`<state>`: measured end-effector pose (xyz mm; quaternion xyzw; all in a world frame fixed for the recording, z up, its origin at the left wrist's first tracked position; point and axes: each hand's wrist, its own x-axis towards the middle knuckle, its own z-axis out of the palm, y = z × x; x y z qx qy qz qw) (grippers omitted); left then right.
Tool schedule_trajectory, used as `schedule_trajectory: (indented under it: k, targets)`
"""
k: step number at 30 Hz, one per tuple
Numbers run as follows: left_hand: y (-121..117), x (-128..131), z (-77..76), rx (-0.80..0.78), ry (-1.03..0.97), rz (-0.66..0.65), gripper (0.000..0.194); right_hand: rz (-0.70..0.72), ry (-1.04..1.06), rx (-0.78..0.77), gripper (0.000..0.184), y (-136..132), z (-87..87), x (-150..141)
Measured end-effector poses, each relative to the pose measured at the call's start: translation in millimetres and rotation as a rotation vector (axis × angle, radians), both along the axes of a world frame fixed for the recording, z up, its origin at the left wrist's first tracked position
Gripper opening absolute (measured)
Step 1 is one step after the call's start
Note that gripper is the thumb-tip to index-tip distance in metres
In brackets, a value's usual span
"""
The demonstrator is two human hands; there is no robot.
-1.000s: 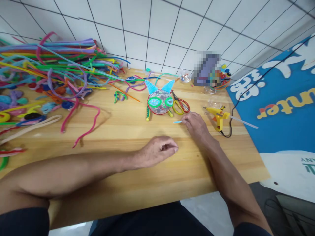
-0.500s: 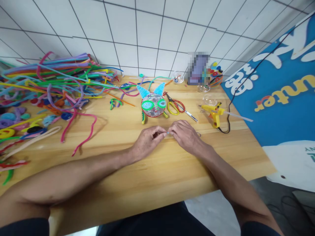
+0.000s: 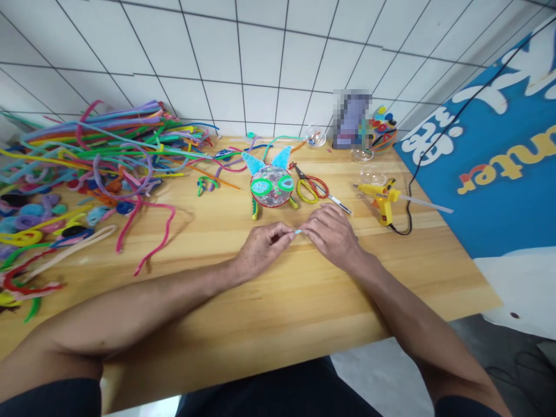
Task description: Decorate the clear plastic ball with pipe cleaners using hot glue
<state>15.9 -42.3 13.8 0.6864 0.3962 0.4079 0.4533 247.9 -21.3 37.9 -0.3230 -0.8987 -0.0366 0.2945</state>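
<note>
Between my fingertips, just above the table's middle, is a small light-blue piece [image 3: 297,231], probably a bit of pipe cleaner; most of it is hidden by my fingers. My left hand [image 3: 264,246] pinches its left end with thumb and forefinger. From the other side my right hand [image 3: 332,234] is closed on the right end. Right behind them stands a round cat-like craft figure [image 3: 272,197] with blue ears, green-rimmed eyes and yellow-green legs. Scissors [image 3: 309,190] with yellow and red handles lie beside the figure, next to a pen [image 3: 339,202].
A heap of coloured pipe cleaners [image 3: 130,145] covers the table's left side, with pink strands [image 3: 167,231] reaching inward. On the right lies a yellow glue gun [image 3: 384,202] with its cord. Clear plastic cups [image 3: 315,136] and a propped phone-like device [image 3: 347,124] stand near the tiled wall.
My right hand has drawn slightly to the right, away from the left fingertips, so more of the light-blue piece shows. The whole view has shifted a little.
</note>
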Motion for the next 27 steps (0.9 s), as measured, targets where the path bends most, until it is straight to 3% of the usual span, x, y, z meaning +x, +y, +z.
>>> schedule_trajectory:
  k: [9, 15, 27]
  targets:
    - [4.3, 0.1, -2.6, -0.023, -0.036, 0.030, 0.027, -0.010, 0.182, -0.047, 0.009, 6.2, -2.0, 5.3]
    - [5.7, 0.8, -2.1, -0.053, -0.066, 0.051, 0.025, -0.061, 0.195, -0.116, 0.006, 7.7, -2.4, 10.5]
    - [7.7, -1.0, -2.4, -0.087, -0.112, 0.089, 0.034, -0.093, 0.275, -0.249, 0.011, 2.4, -3.9, -0.2]
